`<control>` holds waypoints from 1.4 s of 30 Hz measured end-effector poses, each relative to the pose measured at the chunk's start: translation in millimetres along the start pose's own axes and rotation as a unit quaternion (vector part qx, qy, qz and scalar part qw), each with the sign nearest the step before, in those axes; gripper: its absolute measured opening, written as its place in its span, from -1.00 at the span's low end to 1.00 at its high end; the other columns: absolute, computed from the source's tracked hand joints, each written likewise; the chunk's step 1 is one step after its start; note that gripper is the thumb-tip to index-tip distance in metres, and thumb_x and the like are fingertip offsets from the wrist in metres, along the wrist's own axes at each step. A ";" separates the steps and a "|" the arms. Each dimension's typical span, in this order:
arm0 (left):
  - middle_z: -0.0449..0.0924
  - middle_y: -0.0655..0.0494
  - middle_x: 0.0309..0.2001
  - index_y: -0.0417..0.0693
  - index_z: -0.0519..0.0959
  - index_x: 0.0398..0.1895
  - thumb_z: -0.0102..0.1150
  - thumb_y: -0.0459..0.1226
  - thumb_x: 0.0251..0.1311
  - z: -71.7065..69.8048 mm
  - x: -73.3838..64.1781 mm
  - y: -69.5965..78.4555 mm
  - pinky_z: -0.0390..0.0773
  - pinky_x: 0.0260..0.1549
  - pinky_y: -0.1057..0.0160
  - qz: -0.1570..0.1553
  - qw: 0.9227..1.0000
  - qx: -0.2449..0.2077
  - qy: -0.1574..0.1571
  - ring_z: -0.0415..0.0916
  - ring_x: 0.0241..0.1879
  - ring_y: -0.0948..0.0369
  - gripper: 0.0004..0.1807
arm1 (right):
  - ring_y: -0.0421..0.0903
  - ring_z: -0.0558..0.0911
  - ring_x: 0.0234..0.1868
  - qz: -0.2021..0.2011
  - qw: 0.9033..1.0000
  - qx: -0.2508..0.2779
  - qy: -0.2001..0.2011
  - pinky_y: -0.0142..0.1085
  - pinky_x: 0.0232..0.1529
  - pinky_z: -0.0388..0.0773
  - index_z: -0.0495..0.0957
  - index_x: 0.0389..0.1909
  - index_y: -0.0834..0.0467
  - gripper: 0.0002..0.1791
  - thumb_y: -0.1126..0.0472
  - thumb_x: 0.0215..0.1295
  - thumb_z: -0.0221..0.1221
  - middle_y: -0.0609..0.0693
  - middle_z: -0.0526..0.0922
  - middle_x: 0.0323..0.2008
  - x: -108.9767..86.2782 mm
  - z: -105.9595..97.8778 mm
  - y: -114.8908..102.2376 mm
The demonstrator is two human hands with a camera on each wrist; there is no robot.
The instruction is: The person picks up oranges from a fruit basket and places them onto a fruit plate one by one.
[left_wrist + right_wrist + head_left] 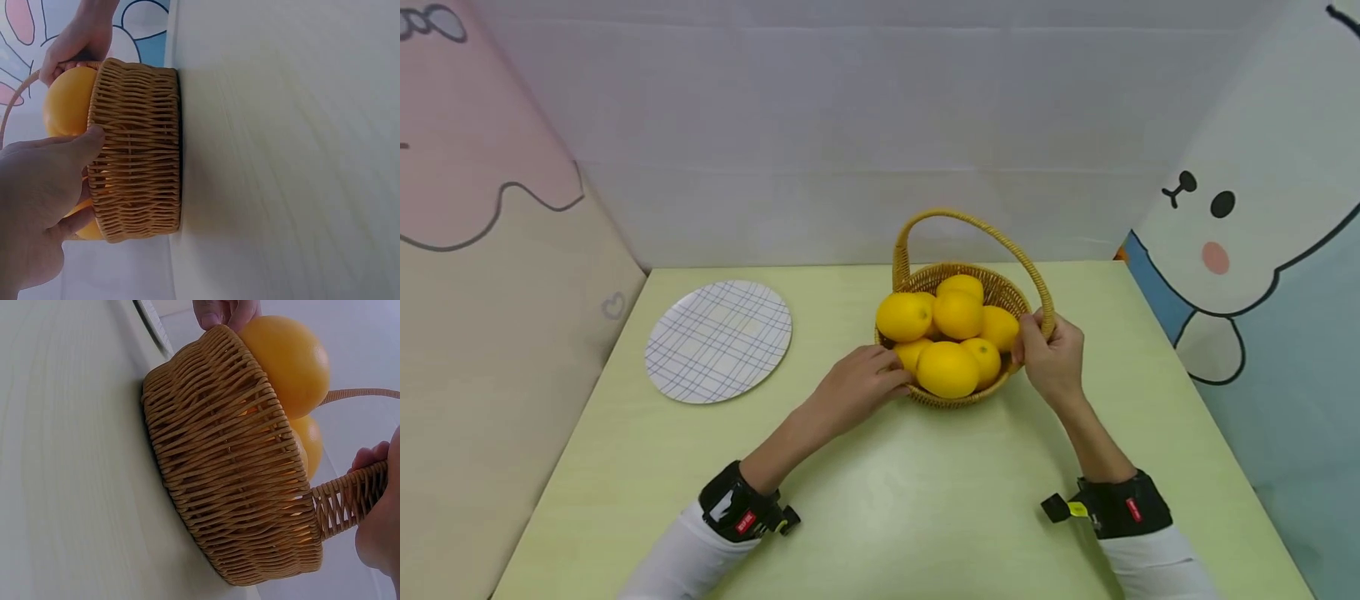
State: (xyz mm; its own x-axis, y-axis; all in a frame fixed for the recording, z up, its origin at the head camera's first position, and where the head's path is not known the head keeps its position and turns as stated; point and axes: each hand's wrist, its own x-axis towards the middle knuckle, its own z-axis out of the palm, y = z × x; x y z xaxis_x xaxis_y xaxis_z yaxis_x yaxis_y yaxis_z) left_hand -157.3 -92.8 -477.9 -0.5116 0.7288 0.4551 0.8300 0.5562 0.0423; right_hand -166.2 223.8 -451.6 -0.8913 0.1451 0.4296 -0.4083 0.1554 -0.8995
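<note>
A round wicker basket (pixel 942 403) with a tall arched handle (pixel 977 221) stands on the table, piled with several yellow lemons (pixel 950 369). My right hand (pixel 1051 357) grips the handle low down, near where it joins the rim on the right. At the basket's left front, my left hand (pixel 867 382) holds the rim. In the left wrist view, the left thumb (pixel 92 139) lies against the woven outer wall and the other fingers reach over the rim beside the lemons. The right wrist view shows the right hand (pixel 381 519) around the handle's woven base.
A round white plate (pixel 718 342) with blue crossing lines lies on the pale table (pixel 880 508), left of the basket. Printed cloth panels (pixel 1247 242) rise along both sides, and a plain white one (pixel 850 125) stands behind the table's far edge.
</note>
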 end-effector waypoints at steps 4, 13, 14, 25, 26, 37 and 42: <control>0.78 0.20 -0.10 0.10 0.87 0.01 0.55 -0.16 0.44 -4.3 -8.4 -2.0 0.75 0.08 0.20 -0.004 1.000 -0.006 0.003 0.71 -0.06 0.17 -0.83 | -0.05 0.45 -0.79 -0.004 1.000 0.004 -0.005 -0.43 -0.74 0.44 0.39 -0.59 0.40 -0.52 0.40 0.68 0.06 -0.09 0.48 -0.78 -1.7 8.7 -0.7; 0.77 0.18 -0.08 0.08 0.86 -0.01 0.52 -0.17 0.46 -8.6 -17.7 -3.2 0.74 0.10 0.17 -0.019 1.000 -0.024 0.004 0.68 -0.07 0.17 -0.87 | 0.00 0.42 -0.79 -0.015 1.000 0.002 -0.012 -0.45 -0.75 0.40 0.37 -0.60 0.38 -0.52 0.42 0.68 0.05 -0.12 0.47 -0.78 -2.8 17.6 -0.9; 0.77 0.18 -0.08 0.08 0.86 -0.02 0.52 -0.17 0.46 -8.8 -17.7 -3.0 0.74 0.10 0.18 -0.020 1.000 -0.024 0.004 0.68 -0.07 0.17 -0.87 | 0.00 0.42 -0.79 -0.014 1.000 0.002 -0.011 -0.44 -0.75 0.40 0.37 -0.60 0.38 -0.52 0.41 0.68 0.05 -0.11 0.47 -0.77 -2.9 17.6 -0.7; 0.77 0.17 -0.08 0.07 0.86 -0.02 0.53 -0.18 0.45 -8.4 -18.6 -1.0 0.73 0.08 0.19 -0.021 0.999 -0.027 0.015 0.66 -0.07 0.17 -0.87 | -0.01 0.42 -0.79 -0.013 1.000 0.004 -0.013 -0.43 -0.74 0.41 0.36 -0.60 0.38 -0.51 0.38 0.68 0.04 -0.10 0.46 -0.77 -3.1 17.4 0.0; 0.77 0.17 -0.08 0.07 0.86 -0.02 0.53 -0.17 0.45 -8.2 -18.9 -1.1 0.73 0.08 0.19 -0.021 0.999 -0.028 0.015 0.67 -0.06 0.17 -0.86 | 0.00 0.42 -0.79 -0.012 1.000 0.004 -0.013 -0.43 -0.74 0.42 0.36 -0.60 0.38 -0.51 0.38 0.68 0.04 -0.10 0.46 -0.77 -3.2 17.4 0.0; 0.80 0.08 0.11 -0.03 0.83 0.12 0.63 -0.12 0.37 -24.6 -16.9 -4.7 0.77 0.26 0.10 -0.040 0.995 -0.079 0.045 0.75 0.12 0.10 -0.65 | -0.06 0.43 -0.78 -0.004 1.000 0.009 -0.011 -0.39 -0.74 0.44 0.37 -0.55 0.40 -0.54 0.38 0.68 0.05 -0.09 0.47 -0.76 -4.1 17.5 2.2; 0.73 -0.02 0.31 -0.05 0.70 0.40 0.63 0.01 0.35 -40.2 -1.9 -3.6 0.73 0.38 0.00 -0.047 0.995 -0.077 0.051 0.70 0.31 0.01 -0.36 | 0.00 0.43 -0.78 -0.003 1.000 0.006 -0.010 -0.43 -0.73 0.43 0.37 -0.55 0.41 -0.54 0.38 0.69 0.06 -0.11 0.47 -0.76 -3.9 17.5 1.6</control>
State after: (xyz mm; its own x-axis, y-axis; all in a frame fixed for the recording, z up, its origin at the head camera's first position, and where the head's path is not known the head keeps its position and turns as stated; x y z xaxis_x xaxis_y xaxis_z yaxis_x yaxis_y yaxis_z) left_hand -150.4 -112.4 -443.1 -0.5690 0.6280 0.5309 0.8083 0.5460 0.2204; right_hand -166.9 206.4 -456.1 -0.8922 0.1247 0.4340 -0.4164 0.1448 -0.8976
